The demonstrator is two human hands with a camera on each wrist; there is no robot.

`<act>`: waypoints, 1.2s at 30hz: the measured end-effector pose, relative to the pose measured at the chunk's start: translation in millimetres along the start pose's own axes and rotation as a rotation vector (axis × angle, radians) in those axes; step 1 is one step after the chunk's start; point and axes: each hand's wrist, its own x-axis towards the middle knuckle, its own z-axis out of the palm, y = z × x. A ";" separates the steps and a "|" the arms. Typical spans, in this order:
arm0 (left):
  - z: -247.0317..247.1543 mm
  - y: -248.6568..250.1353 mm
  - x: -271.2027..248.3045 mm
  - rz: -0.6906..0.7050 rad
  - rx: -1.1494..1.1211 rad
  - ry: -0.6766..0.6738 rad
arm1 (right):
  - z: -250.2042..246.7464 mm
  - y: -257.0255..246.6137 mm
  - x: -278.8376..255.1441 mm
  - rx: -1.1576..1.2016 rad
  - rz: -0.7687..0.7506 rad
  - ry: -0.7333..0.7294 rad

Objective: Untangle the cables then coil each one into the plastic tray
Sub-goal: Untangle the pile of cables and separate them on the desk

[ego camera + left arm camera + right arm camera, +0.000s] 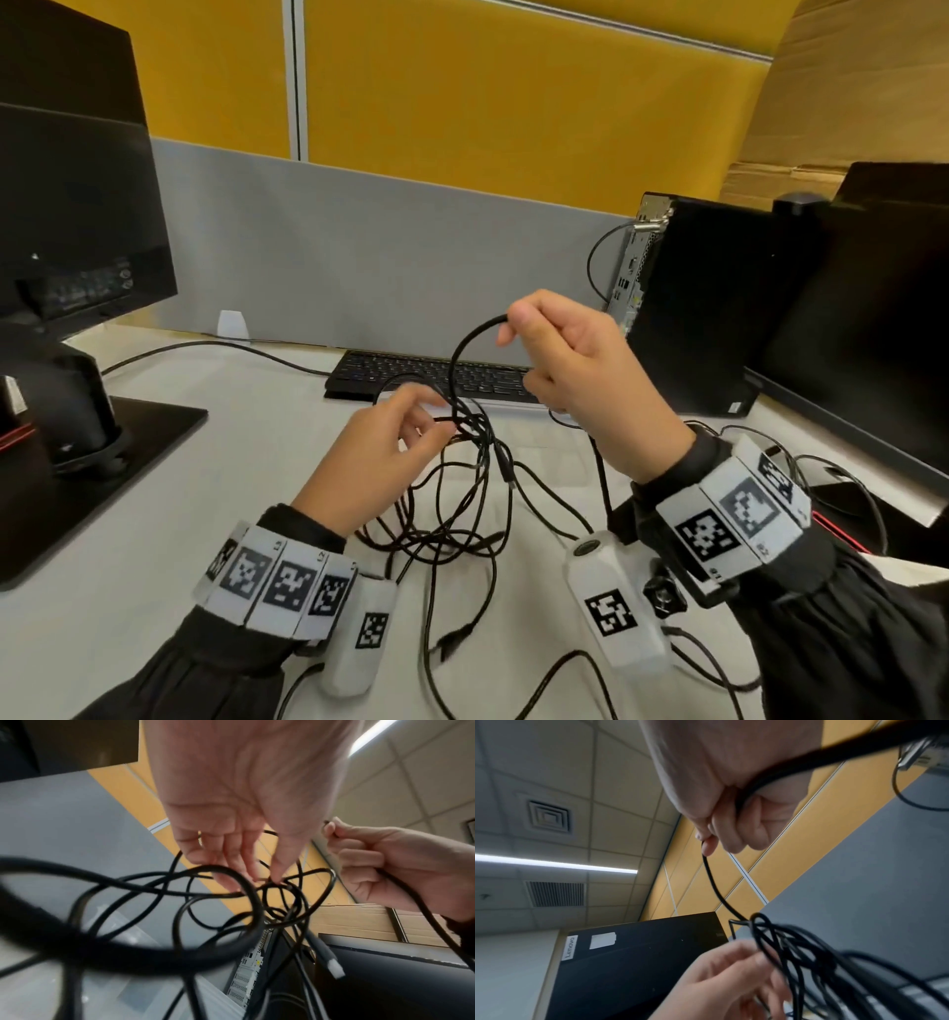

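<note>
A tangle of thin black cables [452, 519] lies on the white desk between my wrists, its knot [470, 426] lifted off the surface. My right hand [513, 326] is raised above it and grips one black cable [462, 349], which arcs down into the knot. In the right wrist view that cable [713, 882] leaves the pinch of my right hand [706, 841]. My left hand [441, 426] pinches strands at the knot, and in the left wrist view its fingertips [276, 876] reach into the loops [282, 898]. A plug [506, 473] hangs below. A pale rim [390, 397] before the keyboard may be the tray.
A black keyboard [431, 375] sits behind the hands against a grey partition [385, 246]. A monitor [77, 205] and its base [118, 452] stand left. A computer tower [693, 298] and second monitor [873, 334] stand right. Loose cable runs trail to the front edge [565, 663].
</note>
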 end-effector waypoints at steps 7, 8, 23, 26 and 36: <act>2.7 -1.6 2.3 -0.035 -0.224 -0.065 | 11.0 -10.3 -3.3 0.084 -0.010 -0.161; 3.8 -0.4 2.7 -0.035 -0.290 -0.048 | 13.1 -11.8 -3.9 0.067 -0.024 -0.180; 6.8 2.3 6.1 -0.059 -0.607 0.211 | 25.0 24.8 -20.2 -0.698 -0.135 -0.107; 7.6 1.9 7.1 -0.054 -0.595 0.214 | 30.4 27.5 -22.3 -0.947 -0.308 0.012; 8.2 -3.7 9.2 -0.234 -0.692 0.216 | 14.4 43.5 -21.6 -0.107 -0.135 -0.236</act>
